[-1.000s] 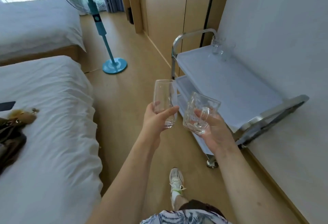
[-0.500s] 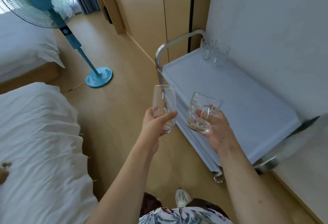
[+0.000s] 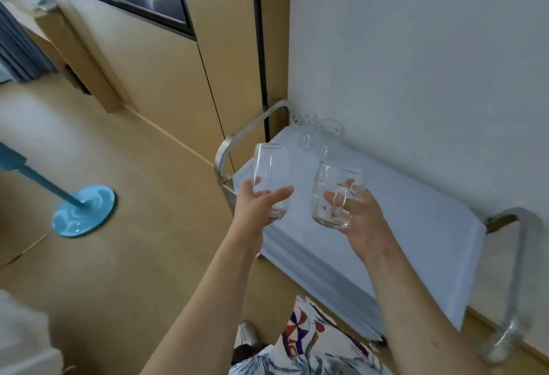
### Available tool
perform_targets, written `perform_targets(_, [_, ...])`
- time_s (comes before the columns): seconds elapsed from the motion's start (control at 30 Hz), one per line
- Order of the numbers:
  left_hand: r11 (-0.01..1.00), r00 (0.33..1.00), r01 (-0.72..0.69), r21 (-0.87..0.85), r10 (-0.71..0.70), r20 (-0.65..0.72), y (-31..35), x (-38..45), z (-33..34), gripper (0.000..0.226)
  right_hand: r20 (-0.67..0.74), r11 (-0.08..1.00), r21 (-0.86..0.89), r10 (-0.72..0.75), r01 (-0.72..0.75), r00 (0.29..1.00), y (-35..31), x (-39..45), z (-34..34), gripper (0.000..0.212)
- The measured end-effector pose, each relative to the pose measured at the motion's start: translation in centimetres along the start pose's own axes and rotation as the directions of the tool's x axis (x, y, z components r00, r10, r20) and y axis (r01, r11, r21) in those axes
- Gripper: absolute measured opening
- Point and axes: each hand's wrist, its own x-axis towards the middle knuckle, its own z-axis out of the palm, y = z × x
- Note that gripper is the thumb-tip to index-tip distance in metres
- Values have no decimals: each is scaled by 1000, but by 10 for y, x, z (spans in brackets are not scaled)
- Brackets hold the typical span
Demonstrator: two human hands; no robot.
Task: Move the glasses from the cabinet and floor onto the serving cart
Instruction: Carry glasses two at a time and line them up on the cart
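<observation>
My left hand (image 3: 258,211) grips a tall clear tumbler (image 3: 271,172) near its base, held upright over the left end of the serving cart's white top (image 3: 416,226). A clear glass mug with a handle (image 3: 337,193) sits in my right hand (image 3: 361,220), fingers through the handle, above the cart top's middle. Two or three clear glasses (image 3: 319,134) stand together at the cart's far corner against the white wall.
The cart has metal handle bars at its far end (image 3: 252,128) and near end (image 3: 517,255), and stands along the white wall. A blue fan base (image 3: 84,211) rests on the wooden floor to the left. Wooden cabinet doors (image 3: 166,77) rise behind the cart.
Both hands with their glasses have come closer to the cart and now hang over its top. The view has swung right, so the beds have left the frame.
</observation>
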Motion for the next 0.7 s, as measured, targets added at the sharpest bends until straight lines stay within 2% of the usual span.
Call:
perform_targets(0.1, [1000, 998, -4, 13, 3, 60, 18, 35, -1, 97, -77, 997, -76, -15, 9, 997, 5, 20, 8, 35])
perform_targets(0.2, [999, 994, 30, 37, -34, 103, 21, 60, 9, 80, -139, 989, -139, 20, -40, 990, 16, 42, 2, 41])
perform_targets(0.27, [997, 991, 59, 53, -65, 117, 16, 80, 20, 81, -192, 983, -166, 44, -77, 980, 21, 63, -5, 67])
perform_targets(0.3, [995, 990, 68, 72, -77, 118, 14, 91, 26, 84, -228, 980, -181, 42, -84, 973, 21, 75, -7, 72])
perform_targets(0.33, [992, 989, 77, 97, -89, 118, 11, 103, 33, 86, -256, 976, -203, 28, -82, 966, 22, 88, -12, 67])
perform_targets(0.4, [986, 988, 103, 134, -117, 103, 9, 126, 46, 86, -299, 967, -241, 12, -88, 954, 24, 114, -24, 53])
perform_targets(0.43, [982, 987, 119, 146, -133, 88, 8, 138, 52, 86, -331, 965, -243, 17, -103, 944, 25, 126, -31, 53])
perform_targets(0.5, [974, 986, 144, 175, -157, 60, 10, 159, 64, 86, -397, 960, -241, 38, -144, 917, 28, 151, -46, 64])
perform_targets(0.6, [959, 984, 167, 230, -176, 19, 11, 185, 74, 88, -490, 948, -232, 80, -219, 868, 38, 185, -67, 96])
perform_targets(0.7, [944, 986, 163, 287, -163, -24, 7, 202, 80, 86, -547, 950, -218, 72, -225, 834, 43, 208, -79, 101])
